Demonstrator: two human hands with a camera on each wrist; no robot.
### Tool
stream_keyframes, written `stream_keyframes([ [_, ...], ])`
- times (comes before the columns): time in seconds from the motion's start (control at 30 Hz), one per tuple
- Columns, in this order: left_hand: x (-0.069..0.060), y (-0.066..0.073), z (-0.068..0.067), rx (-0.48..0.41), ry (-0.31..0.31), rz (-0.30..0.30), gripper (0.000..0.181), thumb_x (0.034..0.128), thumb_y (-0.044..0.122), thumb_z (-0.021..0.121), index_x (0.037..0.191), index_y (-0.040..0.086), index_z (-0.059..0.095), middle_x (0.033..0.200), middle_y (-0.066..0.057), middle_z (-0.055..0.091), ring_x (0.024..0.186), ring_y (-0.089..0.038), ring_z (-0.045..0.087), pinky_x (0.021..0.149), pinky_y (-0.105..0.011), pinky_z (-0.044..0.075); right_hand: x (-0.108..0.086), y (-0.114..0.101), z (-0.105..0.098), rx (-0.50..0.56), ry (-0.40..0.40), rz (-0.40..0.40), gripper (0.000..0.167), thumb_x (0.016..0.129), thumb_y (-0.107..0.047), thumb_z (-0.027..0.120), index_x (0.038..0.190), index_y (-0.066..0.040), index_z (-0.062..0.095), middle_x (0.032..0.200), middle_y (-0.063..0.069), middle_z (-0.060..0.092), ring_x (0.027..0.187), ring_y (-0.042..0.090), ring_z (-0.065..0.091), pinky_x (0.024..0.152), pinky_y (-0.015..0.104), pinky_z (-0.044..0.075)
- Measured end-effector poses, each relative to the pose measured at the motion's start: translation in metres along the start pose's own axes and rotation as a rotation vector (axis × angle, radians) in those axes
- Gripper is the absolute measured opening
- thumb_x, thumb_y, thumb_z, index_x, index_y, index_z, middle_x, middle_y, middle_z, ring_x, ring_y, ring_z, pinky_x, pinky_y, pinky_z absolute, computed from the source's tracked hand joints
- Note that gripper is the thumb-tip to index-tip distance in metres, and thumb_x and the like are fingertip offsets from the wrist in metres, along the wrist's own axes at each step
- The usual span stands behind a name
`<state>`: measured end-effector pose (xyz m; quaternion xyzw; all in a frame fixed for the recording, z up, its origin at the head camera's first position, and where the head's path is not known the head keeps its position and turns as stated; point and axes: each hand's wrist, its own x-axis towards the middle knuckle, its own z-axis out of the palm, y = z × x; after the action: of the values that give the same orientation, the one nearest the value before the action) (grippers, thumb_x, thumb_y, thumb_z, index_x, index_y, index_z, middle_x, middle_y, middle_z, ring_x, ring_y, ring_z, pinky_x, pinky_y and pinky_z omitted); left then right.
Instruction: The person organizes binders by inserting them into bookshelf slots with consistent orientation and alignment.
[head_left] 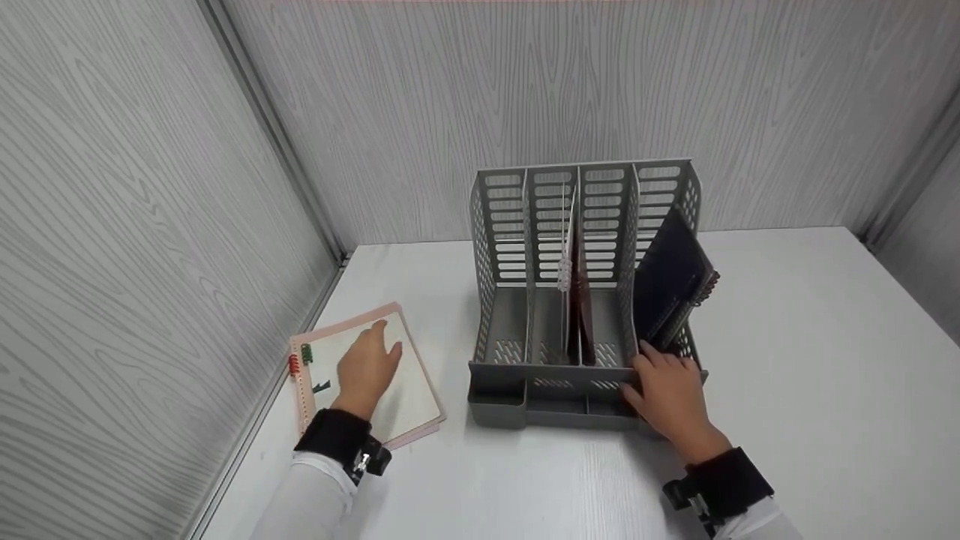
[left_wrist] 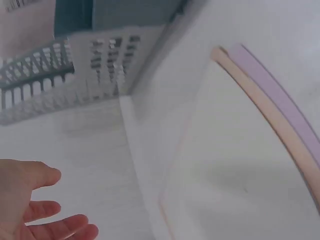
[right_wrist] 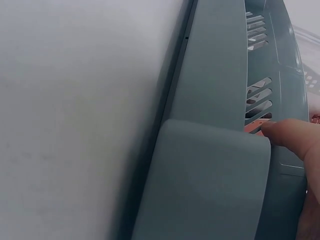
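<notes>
Above notebooks (head_left: 412, 394), left hand (head_left: 367, 369); right hand (head_left: 670, 391) gripping grey rack (head_left: 555, 372) front.

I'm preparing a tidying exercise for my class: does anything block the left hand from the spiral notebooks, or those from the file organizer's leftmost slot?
Nothing visible separates the left hand from the spiral notebooks. The file organizer's perforated left side wall stands between those and its leftmost slot.

head: bright, even light, mostly sharp | tabletop (head_left: 810, 360): faint sheen near centre, soft shadow on near side of grey organizer (head_left: 499, 414) | dark notebook (head_left: 667, 270): little detail | left wrist: pale, hazy, soft | right wrist: dimmer, tabletop smooth blur, dark shadow along organizer base
</notes>
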<state>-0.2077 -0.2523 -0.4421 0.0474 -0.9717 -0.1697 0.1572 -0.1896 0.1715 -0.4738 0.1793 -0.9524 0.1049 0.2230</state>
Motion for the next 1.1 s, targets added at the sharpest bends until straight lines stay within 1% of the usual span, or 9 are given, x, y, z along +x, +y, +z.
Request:
stream_keyframes([
  [0.13, -0.006, -0.042, -0.001, 0.112, -0.128, -0.199, 0.056, 0.0906, 0.033, 0.057, 0.125, -0.009, 0.044, 0.111, -0.032, 0.051, 0.098, -0.047, 0.054, 0.070, -0.056, 0.048, 0.000, 0.000, 0.000, -0.001, -0.004, 0.003, 0.035, 0.077, -0.027, 0.073, 0.100, -0.003, 0.061, 0.123, 0.021, 0.056, 0.099, 0.040, 0.057, 0.080, 0.050, 0.039],
  [0.23, -0.015, -0.065, -0.001, 0.164, -0.233, -0.342, 0.071, 0.0892, 0.045, 0.055, 0.125, -0.014, 0.038, 0.112, -0.038, 0.045, 0.102, -0.050, 0.049, 0.074, -0.056, 0.047, 0.000, 0.000, 0.001, -0.001, -0.007, 0.004, 0.035, 0.078, -0.028, 0.073, 0.100, -0.003, 0.061, 0.123, 0.021, 0.056, 0.100, 0.040, 0.056, 0.080, 0.050, 0.038],
  [0.33, -0.024, -0.080, 0.002, 0.165, -0.282, -0.431, 0.081, 0.0857, 0.052, 0.055, 0.122, -0.018, 0.038, 0.108, -0.039, 0.047, 0.099, -0.048, 0.050, 0.072, -0.053, 0.047, 0.000, 0.000, 0.001, -0.005, -0.004, -0.001, 0.035, 0.077, -0.027, 0.074, 0.098, -0.003, 0.061, 0.123, 0.021, 0.056, 0.100, 0.040, 0.057, 0.080, 0.050, 0.039],
  [0.4, -0.029, -0.086, 0.005, 0.151, -0.297, -0.464, 0.084, 0.0836, 0.055, 0.056, 0.120, -0.019, 0.039, 0.104, -0.038, 0.049, 0.095, -0.046, 0.053, 0.070, -0.050, 0.047, 0.000, 0.001, 0.002, -0.006, 0.001, -0.005, 0.034, 0.077, -0.027, 0.074, 0.097, -0.003, 0.061, 0.123, 0.021, 0.056, 0.099, 0.039, 0.057, 0.079, 0.049, 0.039],
  [0.67, -0.033, -0.088, 0.010, 0.071, -0.303, -0.552, 0.086, 0.0825, 0.055, 0.058, 0.121, -0.020, 0.040, 0.104, -0.034, 0.057, 0.089, -0.040, 0.059, 0.068, -0.045, 0.047, 0.000, 0.001, 0.002, 0.008, 0.030, -0.004, 0.032, 0.076, -0.027, 0.074, 0.094, -0.003, 0.061, 0.122, 0.022, 0.057, 0.099, 0.040, 0.057, 0.080, 0.051, 0.039],
  [0.8, -0.035, -0.085, 0.007, 0.024, -0.294, -0.568, 0.083, 0.0835, 0.051, 0.060, 0.121, -0.020, 0.038, 0.093, -0.029, 0.061, 0.075, -0.031, 0.059, 0.061, -0.040, 0.046, 0.000, 0.001, 0.001, 0.009, 0.033, -0.007, 0.032, 0.076, -0.027, 0.074, 0.095, -0.003, 0.061, 0.122, 0.022, 0.056, 0.099, 0.040, 0.057, 0.080, 0.051, 0.039],
  [0.9, -0.037, -0.082, 0.004, -0.023, -0.280, -0.588, 0.077, 0.0830, 0.049, 0.062, 0.114, -0.019, 0.048, 0.084, -0.023, 0.063, 0.065, -0.025, 0.055, 0.056, -0.036, 0.044, 0.001, 0.001, 0.001, 0.012, 0.037, -0.012, 0.033, 0.077, -0.027, 0.074, 0.096, -0.003, 0.062, 0.122, 0.023, 0.056, 0.099, 0.040, 0.056, 0.080, 0.051, 0.038],
  [1.0, -0.038, -0.078, 0.002, -0.045, -0.260, -0.625, 0.072, 0.0811, 0.049, 0.065, 0.107, -0.017, 0.056, 0.086, -0.024, 0.058, 0.068, -0.027, 0.052, 0.057, -0.035, 0.043, 0.001, 0.001, 0.002, 0.015, 0.031, -0.006, 0.034, 0.077, -0.027, 0.074, 0.098, -0.003, 0.062, 0.123, 0.023, 0.056, 0.100, 0.040, 0.056, 0.081, 0.051, 0.038],
  [1.1, -0.036, -0.074, 0.002, -0.060, -0.255, -0.660, 0.073, 0.0800, 0.049, 0.066, 0.107, -0.018, 0.055, 0.094, -0.030, 0.047, 0.079, -0.033, 0.049, 0.064, -0.039, 0.043, -0.001, 0.001, 0.003, 0.015, 0.022, 0.003, 0.035, 0.077, -0.027, 0.073, 0.099, -0.003, 0.062, 0.123, 0.023, 0.056, 0.100, 0.040, 0.056, 0.082, 0.051, 0.037],
])
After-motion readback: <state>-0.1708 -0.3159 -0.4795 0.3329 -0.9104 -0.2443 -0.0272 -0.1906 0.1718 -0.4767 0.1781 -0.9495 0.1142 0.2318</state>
